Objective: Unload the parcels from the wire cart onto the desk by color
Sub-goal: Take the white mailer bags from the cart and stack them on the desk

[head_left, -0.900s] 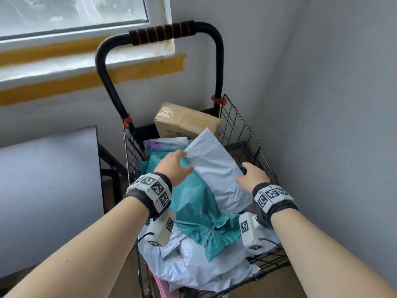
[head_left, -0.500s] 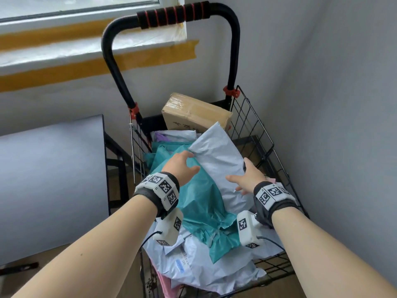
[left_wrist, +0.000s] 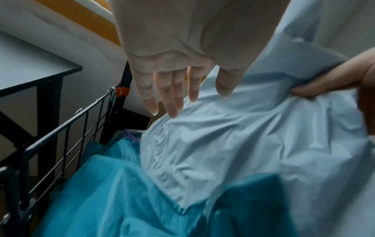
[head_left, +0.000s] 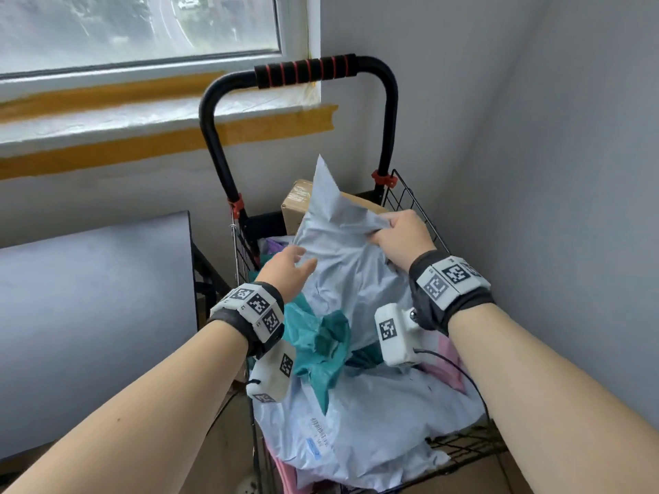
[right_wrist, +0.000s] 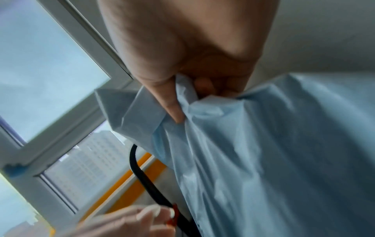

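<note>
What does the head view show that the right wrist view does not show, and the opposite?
Only the head view shows the cardboard box, the teal bag and the desk. Only the right wrist view shows the thumb pressing a bunched fold of the pale blue bag from below. Both show the right hand holding that bag, the left hand and the cart handle.
</note>
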### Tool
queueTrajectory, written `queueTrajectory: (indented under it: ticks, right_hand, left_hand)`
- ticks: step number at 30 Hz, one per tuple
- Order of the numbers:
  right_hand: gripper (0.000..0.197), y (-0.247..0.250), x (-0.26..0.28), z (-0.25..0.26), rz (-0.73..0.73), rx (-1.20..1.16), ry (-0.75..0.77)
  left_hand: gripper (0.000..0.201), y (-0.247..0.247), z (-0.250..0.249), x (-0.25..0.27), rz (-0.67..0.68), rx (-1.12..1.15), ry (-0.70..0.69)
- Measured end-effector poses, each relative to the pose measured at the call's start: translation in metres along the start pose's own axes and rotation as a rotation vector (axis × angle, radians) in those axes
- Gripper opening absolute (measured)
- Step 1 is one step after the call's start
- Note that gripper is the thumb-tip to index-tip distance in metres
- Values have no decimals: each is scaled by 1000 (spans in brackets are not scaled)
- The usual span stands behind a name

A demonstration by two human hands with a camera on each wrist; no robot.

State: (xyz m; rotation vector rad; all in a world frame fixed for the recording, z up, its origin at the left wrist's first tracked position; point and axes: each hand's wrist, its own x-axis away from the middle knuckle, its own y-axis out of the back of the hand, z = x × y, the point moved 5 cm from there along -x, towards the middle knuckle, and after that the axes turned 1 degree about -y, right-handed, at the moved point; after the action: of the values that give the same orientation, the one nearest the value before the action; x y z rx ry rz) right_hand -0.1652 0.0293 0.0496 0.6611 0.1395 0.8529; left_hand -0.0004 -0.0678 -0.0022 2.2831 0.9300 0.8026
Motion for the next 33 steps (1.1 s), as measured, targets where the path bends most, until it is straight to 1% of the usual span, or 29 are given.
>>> queueTrajectory:
  ticks: [2,3,5,7,8,10,11,13,14,15,16,17,18,19,21,22,24,25,29,31,33]
  right_hand:
    - [14,18,1,21,-72,-33,47]
    - [12,26,4,30,-103,-39,82]
    - [9,34,13,44,-99,-54,145]
    - [16,34,24,49,-4,-38,169]
    - [12,29,31,49,77,10,162]
    - [6,13,45,42,248,136,105]
    - [10,5,53,36,320,177,61]
    - [26,-12,68,20,463,216,-44]
    - [28,-19,76,13,545,214,-96]
    - [25,-26,84,6,626,222,-142]
    - [25,-30,90,0,689,232,-182]
    - [31,-33,94,-7,719,232,-215]
    - [34,-33,95,-13,714,210,-239]
    - [34,-32,94,-19,672,187,-261]
    - [29,-24,88,-34,512,169,-311]
    - [27,-20,85,-43,428,172,-342]
    - [25,-13,81,-61,308,148,-404]
    - [25,-11,80,-70,270,129,-435]
    - [22,-13,78,-98,204,101,-545]
    - [23,-18,77,-111,207,93,-597]
    - [22,-25,77,-123,235,99,-663]
  left_hand:
    - [43,12,-4,1,-28,70,-20]
    - [42,19,-6,2,-48,129,-30]
    - [40,32,-11,6,-109,290,-23]
    - [42,44,-14,11,-144,475,40]
    - [47,47,-15,14,-138,569,78]
    - [53,51,-15,19,-93,691,147]
    - [54,50,-14,21,-66,714,174]
    - [48,44,-11,25,9,655,211]
    - [39,39,-9,28,64,592,224]
    - [27,32,-5,31,122,513,239]
    - [14,25,-1,33,173,424,254]
    - [7,19,6,34,216,322,264]
    - [9,12,13,33,258,219,267]
    - [14,7,21,32,297,123,267]
    - [19,3,34,31,317,-51,239]
    - [17,3,40,29,305,-111,225]
    - [11,6,49,26,266,-132,219]
    - [10,9,52,24,247,-129,222]
    - [11,20,55,15,212,-170,213]
    - [17,26,56,9,200,-194,205]
    - [26,30,59,4,193,-198,228]
